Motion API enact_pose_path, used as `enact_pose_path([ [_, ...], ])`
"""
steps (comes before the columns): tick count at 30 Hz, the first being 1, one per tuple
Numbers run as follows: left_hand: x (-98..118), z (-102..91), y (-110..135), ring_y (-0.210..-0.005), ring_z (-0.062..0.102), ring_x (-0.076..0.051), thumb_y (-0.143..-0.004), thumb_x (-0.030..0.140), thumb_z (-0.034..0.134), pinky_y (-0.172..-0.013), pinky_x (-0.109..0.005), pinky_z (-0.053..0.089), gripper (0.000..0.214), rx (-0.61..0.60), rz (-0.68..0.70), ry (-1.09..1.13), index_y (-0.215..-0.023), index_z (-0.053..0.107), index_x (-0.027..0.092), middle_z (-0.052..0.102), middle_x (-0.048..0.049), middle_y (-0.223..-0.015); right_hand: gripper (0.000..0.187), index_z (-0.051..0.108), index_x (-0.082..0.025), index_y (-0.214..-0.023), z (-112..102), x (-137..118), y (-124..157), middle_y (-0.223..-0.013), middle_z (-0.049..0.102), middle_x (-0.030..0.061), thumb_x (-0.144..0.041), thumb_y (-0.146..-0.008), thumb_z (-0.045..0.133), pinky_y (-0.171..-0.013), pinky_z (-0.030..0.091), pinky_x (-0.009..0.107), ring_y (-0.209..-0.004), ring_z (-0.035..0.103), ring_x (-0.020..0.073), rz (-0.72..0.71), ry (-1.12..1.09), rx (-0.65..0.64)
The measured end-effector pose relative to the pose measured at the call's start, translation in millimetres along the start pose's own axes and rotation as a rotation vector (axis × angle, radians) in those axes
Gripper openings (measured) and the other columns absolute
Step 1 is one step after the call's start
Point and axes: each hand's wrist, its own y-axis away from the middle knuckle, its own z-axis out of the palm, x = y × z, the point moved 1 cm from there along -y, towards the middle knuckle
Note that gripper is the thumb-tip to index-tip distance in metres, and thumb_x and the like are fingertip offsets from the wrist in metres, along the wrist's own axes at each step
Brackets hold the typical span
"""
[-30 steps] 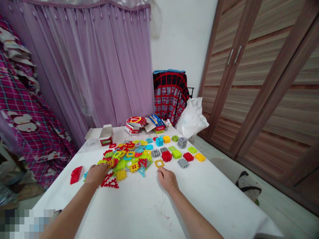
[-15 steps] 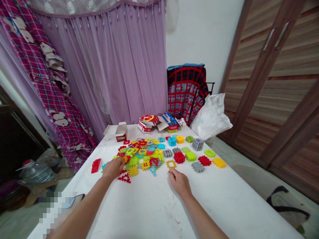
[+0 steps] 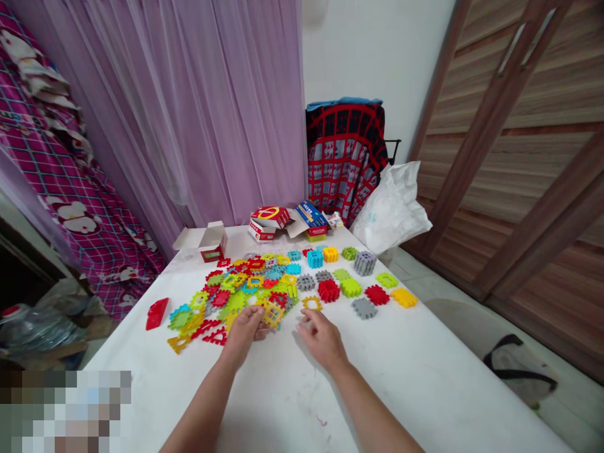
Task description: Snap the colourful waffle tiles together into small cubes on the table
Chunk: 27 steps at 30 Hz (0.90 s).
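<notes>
My left hand (image 3: pixel 244 332) pinches a yellow window-pattern building piece (image 3: pixel 272 314) by its left side, at the near edge of a mixed pile of plastic interlocking pieces (image 3: pixel 236 296). My right hand (image 3: pixel 321 340) is just to the right, its fingers apart and holding nothing. Beyond its fingertips lies a yellow square frame piece (image 3: pixel 311 303) on the white table (image 3: pixel 292 402). Red triangle pieces (image 3: pixel 216 336) and a yellow triangle piece (image 3: pixel 178 344) lie left of my left hand.
Sorted stacks stand on the right: red (image 3: pixel 329 290), lime (image 3: pixel 350 287), grey (image 3: pixel 365 263), blue (image 3: pixel 314 258). Small cardboard boxes (image 3: pixel 268 217) sit along the far edge, near a white plastic bag (image 3: pixel 389 211). A red piece (image 3: pixel 157 313) lies at the left edge.
My left hand has moved right from the pile, now with the yellow window piece. My right hand has drawn slightly back from the yellow frame and its fingers have spread. The view has shifted.
</notes>
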Motion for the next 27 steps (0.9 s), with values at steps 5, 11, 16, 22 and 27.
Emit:
enact_pose_path([
  [5, -4, 20.2, 8, -0.052, 0.060, -0.007, -0.062, 0.054, 0.073, -0.049, -0.017, 0.047, 0.043, -0.045, -0.065, 0.164, -0.080, 0.056, 0.019, 0.064, 0.0045, -0.064, 0.057, 0.051, -0.021, -0.127, 4, -10, 3, -0.107, 0.064, 0.0049, -0.034, -0.073, 0.065, -0.075, 0.050, 0.028, -0.074, 0.060, 0.0143, -0.088, 0.069, -0.017],
  [11, -3, 27.6, 8, -0.052, 0.060, -0.007, -0.063, 0.051, 0.073, -0.046, -0.016, 0.045, 0.040, -0.084, -0.092, 0.157, -0.078, 0.056, 0.018, 0.067, 0.0027, -0.067, 0.056, 0.053, -0.022, -0.124, 7, -17, 5, -0.113, 0.062, 0.0066, -0.033, -0.072, 0.067, -0.085, 0.048, 0.030, -0.094, 0.061, 0.0198, -0.133, 0.170, -0.046],
  [16, -6, 28.3, 5, -0.054, 0.062, -0.009, -0.068, 0.051, 0.070, -0.046, -0.016, 0.044, 0.038, -0.111, -0.066, 0.117, -0.082, 0.057, 0.019, 0.067, 0.0023, -0.066, 0.050, 0.057, -0.021, -0.119, 10, -16, 6, -0.111, 0.063, 0.0069, -0.032, -0.072, 0.066, -0.088, 0.047, 0.030, -0.102, 0.059, 0.0213, -0.131, 0.217, 0.016],
  [22, -5, 29.7, 9, -0.056, 0.063, -0.011, -0.063, 0.050, 0.073, -0.045, -0.016, 0.044, 0.045, -0.158, -0.025, 0.074, -0.092, 0.057, 0.020, 0.065, 0.0036, -0.062, 0.041, 0.060, -0.022, -0.110, 8, -19, 6, -0.102, 0.065, 0.0051, -0.033, -0.071, 0.067, -0.083, 0.047, 0.027, -0.096, 0.061, 0.0197, -0.097, 0.277, 0.073],
  [27, -5, 31.8, 11, -0.051, 0.059, -0.010, -0.060, 0.050, 0.075, -0.042, -0.016, 0.040, 0.048, -0.125, -0.012, 0.107, -0.090, 0.056, 0.019, 0.062, 0.0048, -0.056, 0.040, 0.061, -0.021, -0.107, 7, -23, 9, -0.099, 0.065, 0.0043, -0.034, -0.070, 0.068, -0.081, 0.047, 0.027, -0.093, 0.061, 0.0190, -0.093, 0.288, 0.083],
])
